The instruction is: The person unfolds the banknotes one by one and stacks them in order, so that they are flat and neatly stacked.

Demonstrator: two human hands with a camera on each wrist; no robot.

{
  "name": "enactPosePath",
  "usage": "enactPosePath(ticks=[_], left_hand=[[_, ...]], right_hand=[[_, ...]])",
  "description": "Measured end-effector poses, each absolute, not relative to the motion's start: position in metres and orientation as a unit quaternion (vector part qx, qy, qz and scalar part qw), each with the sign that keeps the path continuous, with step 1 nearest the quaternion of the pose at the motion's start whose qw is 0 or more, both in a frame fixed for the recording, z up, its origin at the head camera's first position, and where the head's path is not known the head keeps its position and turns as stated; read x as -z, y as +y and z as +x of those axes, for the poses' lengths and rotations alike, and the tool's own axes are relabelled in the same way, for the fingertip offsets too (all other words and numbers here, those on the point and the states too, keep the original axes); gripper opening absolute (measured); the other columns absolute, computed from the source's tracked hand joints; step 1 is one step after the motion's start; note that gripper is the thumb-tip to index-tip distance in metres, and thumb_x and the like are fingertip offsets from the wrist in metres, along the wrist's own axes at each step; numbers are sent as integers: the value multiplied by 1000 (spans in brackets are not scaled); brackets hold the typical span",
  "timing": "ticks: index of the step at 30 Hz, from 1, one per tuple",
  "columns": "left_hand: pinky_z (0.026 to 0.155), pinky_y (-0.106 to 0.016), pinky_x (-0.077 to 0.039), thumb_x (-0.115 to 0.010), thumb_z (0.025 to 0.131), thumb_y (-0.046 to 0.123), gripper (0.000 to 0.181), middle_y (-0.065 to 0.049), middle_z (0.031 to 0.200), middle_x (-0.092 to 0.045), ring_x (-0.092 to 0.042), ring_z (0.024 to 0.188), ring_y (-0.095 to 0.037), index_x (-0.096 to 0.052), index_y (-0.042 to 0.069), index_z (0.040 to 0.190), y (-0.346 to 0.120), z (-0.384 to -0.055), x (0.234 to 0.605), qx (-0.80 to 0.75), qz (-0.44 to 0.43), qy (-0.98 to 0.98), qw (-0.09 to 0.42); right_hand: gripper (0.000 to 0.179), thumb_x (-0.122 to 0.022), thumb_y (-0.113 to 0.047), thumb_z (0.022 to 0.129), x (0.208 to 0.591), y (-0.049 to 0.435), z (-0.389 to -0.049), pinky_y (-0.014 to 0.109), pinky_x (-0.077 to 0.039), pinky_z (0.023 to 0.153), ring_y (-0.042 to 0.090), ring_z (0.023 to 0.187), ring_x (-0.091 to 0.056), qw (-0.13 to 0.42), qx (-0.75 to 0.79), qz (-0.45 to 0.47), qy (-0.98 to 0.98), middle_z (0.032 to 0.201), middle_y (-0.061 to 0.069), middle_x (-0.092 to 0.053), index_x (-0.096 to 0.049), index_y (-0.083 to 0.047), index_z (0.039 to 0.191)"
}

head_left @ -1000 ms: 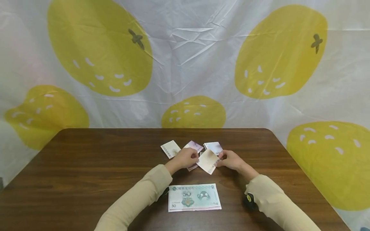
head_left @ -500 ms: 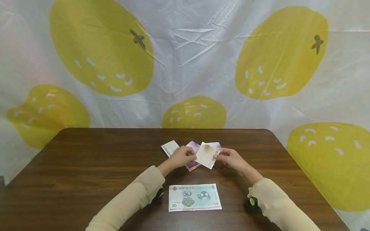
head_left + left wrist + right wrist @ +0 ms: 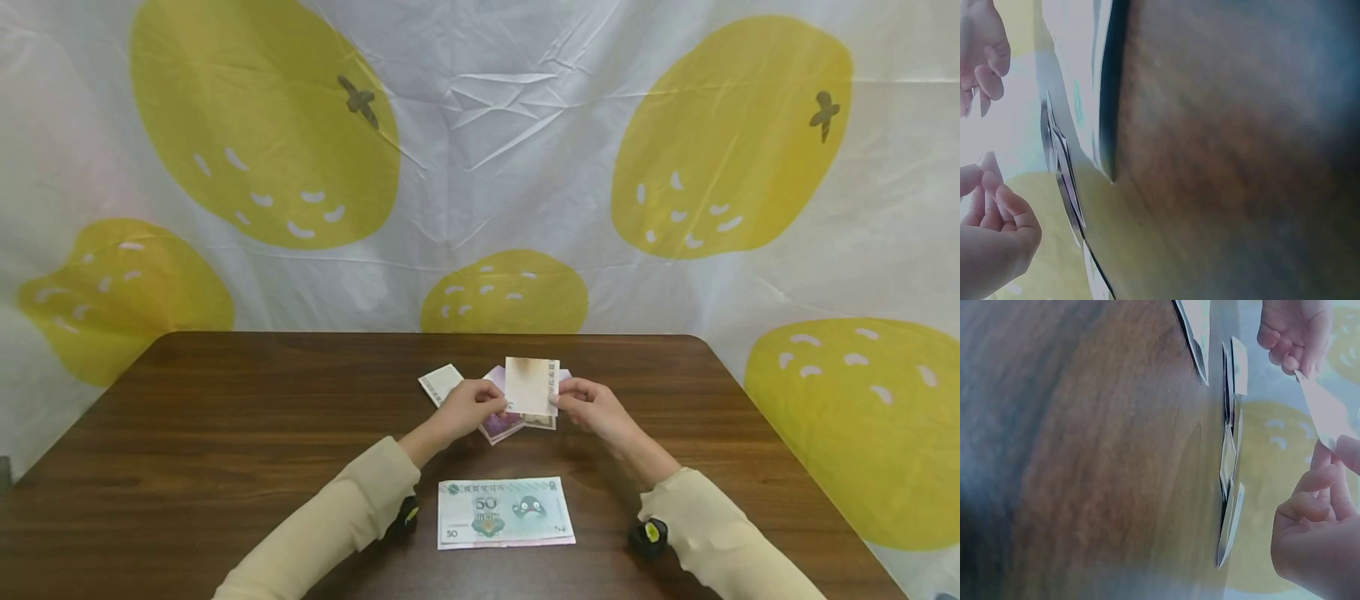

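Note:
A square, cream piece of a play banknote point(image 3: 531, 385) with a brown smudge at its top is held raised between both hands. My left hand point(image 3: 465, 407) pinches its lower left corner with thumb and fingertips. At the right edge, my right hand point(image 3: 600, 408) grips it between thumb and forefinger. The right wrist view shows the banknote piece point(image 3: 1324, 409) tilted between the hands, apart from the table; in the left wrist view glare washes it out. Below it lie a purple note piece point(image 3: 500, 428) and a brownish one point(image 3: 540, 422), partly covered.
A pale note piece point(image 3: 439, 382) lies left of the small pile on the brown wooden table point(image 3: 262, 433). Nearer the person, a green 50 play banknote point(image 3: 504, 510) rests over a pinkish one. Behind the table hangs a lemon-print cloth point(image 3: 502, 292).
The cream banknote piece has turned from slanted to upright and risen slightly, uncovering the brownish piece below it. Both hands keep their grip. The green banknote has stayed put.

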State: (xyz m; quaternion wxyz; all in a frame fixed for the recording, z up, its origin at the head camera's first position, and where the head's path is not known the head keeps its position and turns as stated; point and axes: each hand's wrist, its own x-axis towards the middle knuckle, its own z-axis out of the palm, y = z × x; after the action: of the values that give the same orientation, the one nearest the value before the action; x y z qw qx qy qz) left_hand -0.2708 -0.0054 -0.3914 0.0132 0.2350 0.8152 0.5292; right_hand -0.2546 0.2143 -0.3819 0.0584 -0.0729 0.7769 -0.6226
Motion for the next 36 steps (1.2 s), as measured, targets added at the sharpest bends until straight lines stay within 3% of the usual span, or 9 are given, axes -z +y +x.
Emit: enactPosePath(ticks=[6, 9, 19, 27, 36], left_hand=[[63, -35, -45, -56, 84, 4, 14, -22, 78, -61, -57, 77, -35, -58, -9, 84, -5, -269, 396, -599, 209, 772, 36], [64, -39, -45, -56, 84, 4, 14, -22, 79, -61, -57, 77, -35, -58, -10, 86, -5, -268, 397, -617, 191, 761, 50], [56, -24, -42, -58, 83, 7, 13, -7, 72, -62, -49, 61, -10, -60, -5, 84, -5, -264, 396, -610, 169, 770, 82], [56, -27, -40, -60, 83, 16, 18, 0, 66, -51, -45, 60, -10, -60, -2, 83, -9, -261, 394, -580, 191, 787, 85], [54, -26, -39, -60, 84, 17, 18, -8, 67, -51, -44, 59, -12, -61, -1, 87, -18, -265, 397, -588, 211, 776, 81]], right_hand=[[21, -62, -14, 82, 380, 211, -253, 20, -31, 46, 6, 50, -38, 47, 638, -64, 766, 68, -1, -52, -56, 2, 94], [20, -62, -15, 82, 379, 209, -252, 20, -32, 46, 7, 50, -38, 38, 644, -52, 762, 68, 2, -51, -57, 1, 95], [28, -59, -16, 84, 380, 205, -250, 20, -32, 46, 8, 51, -40, -2, 638, -59, 768, 64, 2, -50, -58, 8, 100], [27, -57, -12, 85, 378, 206, -248, 20, -30, 46, 8, 51, -38, 5, 633, -82, 769, 64, 4, -46, -57, 9, 102], [25, -57, -10, 85, 377, 206, -244, 24, -33, 51, 12, 53, -38, 30, 577, -124, 806, 61, 2, -44, -58, 11, 98]])
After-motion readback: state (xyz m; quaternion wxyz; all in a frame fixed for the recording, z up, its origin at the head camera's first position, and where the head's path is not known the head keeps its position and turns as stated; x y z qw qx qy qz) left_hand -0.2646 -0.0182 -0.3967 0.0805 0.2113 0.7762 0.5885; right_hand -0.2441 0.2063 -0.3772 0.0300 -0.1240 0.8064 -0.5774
